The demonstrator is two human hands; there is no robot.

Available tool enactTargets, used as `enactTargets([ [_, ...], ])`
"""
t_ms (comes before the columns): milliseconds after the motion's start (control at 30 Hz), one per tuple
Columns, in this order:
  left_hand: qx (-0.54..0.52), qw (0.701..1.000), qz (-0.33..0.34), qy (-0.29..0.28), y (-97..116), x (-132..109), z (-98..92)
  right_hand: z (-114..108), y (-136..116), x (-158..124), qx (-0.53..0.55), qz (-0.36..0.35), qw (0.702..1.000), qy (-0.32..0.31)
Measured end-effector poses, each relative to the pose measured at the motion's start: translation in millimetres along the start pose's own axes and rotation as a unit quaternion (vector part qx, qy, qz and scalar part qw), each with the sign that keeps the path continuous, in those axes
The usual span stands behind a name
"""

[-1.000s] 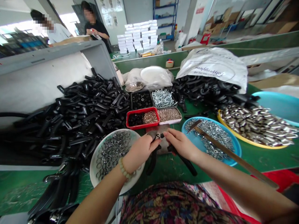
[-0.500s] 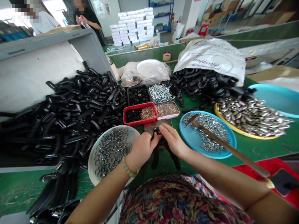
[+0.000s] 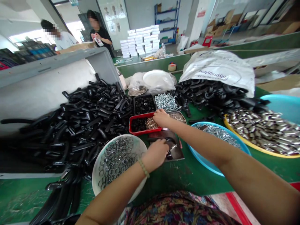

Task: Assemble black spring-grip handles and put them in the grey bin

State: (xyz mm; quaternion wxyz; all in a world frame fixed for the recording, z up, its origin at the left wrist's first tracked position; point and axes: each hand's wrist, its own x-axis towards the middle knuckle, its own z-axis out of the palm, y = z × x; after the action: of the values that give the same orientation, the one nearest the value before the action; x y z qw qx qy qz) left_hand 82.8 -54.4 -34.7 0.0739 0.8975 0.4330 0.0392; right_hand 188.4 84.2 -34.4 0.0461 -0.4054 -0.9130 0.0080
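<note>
My left hand (image 3: 154, 153) rests low on a steel plate (image 3: 177, 155), its fingers closed around a black-handled metal tool (image 3: 170, 141). The tool's lower part is partly hidden by the hand. My right hand (image 3: 161, 118) reaches forward, its fingertips bunched over small brass-coloured pieces (image 3: 150, 123) in a red divided tray (image 3: 145, 131). I cannot tell whether those fingers hold any piece.
Beside my left hand stands a white bowl of steel rings (image 3: 114, 165). A large heap of black plastic parts (image 3: 89, 115) lies to the left. A blue dish of nuts (image 3: 217, 132) lies under my right arm, and a yellow tray of steel sleeves (image 3: 260, 131) lies farther right.
My right hand has come off the tool and moved forward to the red tray. My left hand has dropped lower onto the steel plate with the tool.
</note>
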Motion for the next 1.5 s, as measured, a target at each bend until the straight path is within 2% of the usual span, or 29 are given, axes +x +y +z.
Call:
enactTargets([
  [33, -0.004, 0.999, -0.034, 0.013, -16, 9, -6.2, -1, 1, 0, 0.005, -0.003, 1.0, 0.005],
  [100, 0.012, 0.987, -0.147, 0.061, -53, 32, -17.8, -5, 2, 0, 0.022, 0.001, 1.0, 0.019],
  [200, 0.003, 0.984, -0.166, 0.056, -95, 61, -21.7, -13, 3, -8, 0.059, 0.027, 0.997, 0.045],
  [267, -0.015, 0.986, -0.159, 0.05, -107, 70, -15.5, -16, 3, -23, 0.087, 0.053, 0.993, 0.06],
  [333, -0.032, 0.985, -0.159, 0.057, -111, 71, -7.5, -15, 4, -50, 0.143, 0.094, 0.983, 0.074],
  [400, -0.049, 0.983, -0.163, 0.071, -111, 68, -1.3, -10, 4, -83, 0.251, 0.157, 0.951, 0.088],
  [467, -0.064, 0.98, -0.169, 0.087, -111, 66, 1.8, -5, 3, -118, 0.369, 0.215, 0.901, 0.084],
  [500, -0.069, 0.978, -0.173, 0.096, -111, 65, 2.3, -3, 2, -133, 0.409, 0.227, 0.881, 0.074],
  [533, -0.072, 0.976, -0.178, 0.104, -111, 65, 2.1, -1, 1, -145, 0.428, 0.225, 0.873, 0.061],
  [633, -0.112, 0.963, -0.193, 0.153, -111, 67, -1.1, -1, -2, -167, 0.429, 0.193, 0.882, 0.027],
  [767, -0.255, 0.917, -0.199, 0.232, -100, 61, -8.3, -3, -6, -169, 0.404, 0.219, 0.888, -0.006],
  [833, -0.321, 0.901, -0.183, 0.227, -89, 50, -10.0, -2, -8, -167, 0.369, 0.22, 0.903, -0.006],
  [933, -0.398, 0.887, -0.145, 0.186, -65, 28, -5.9, 4, -11, -166, 0.293, 0.193, 0.937, -0.001],
  [1067, -0.408, 0.893, -0.13, 0.14, -36, 5, 12.5, 10, -18, -170, 0.11, 0.125, 0.986, -0.02],
  [1167, -0.408, 0.894, -0.132, 0.131, -23, 3, 30.3, 10, -26, -170, 0.001, 0.074, 0.996, -0.048],
  [1233, -0.411, 0.892, -0.131, 0.136, -19, 6, 39.9, 11, -29, -170, -0.002, 0.055, 0.997, -0.051],
  [1300, -0.4, 0.897, -0.131, 0.136, -18, 10, 44.9, 11, -25, -175, -0.002, 0.039, 0.999, -0.026],
  [1367, -0.379, 0.907, -0.127, 0.129, -17, 12, 44.5, 10, -14, -186, -0.006, 0.056, 0.998, 0.016],
  [1400, -0.366, 0.914, -0.122, 0.124, -16, 12, 42.3, 9, -6, -194, -0.016, 0.087, 0.995, 0.036],
  [1500, -0.298, 0.944, -0.095, 0.103, -12, 12, 31.4, 4, 26, -221, -0.08, 0.23, 0.969, 0.032],
])
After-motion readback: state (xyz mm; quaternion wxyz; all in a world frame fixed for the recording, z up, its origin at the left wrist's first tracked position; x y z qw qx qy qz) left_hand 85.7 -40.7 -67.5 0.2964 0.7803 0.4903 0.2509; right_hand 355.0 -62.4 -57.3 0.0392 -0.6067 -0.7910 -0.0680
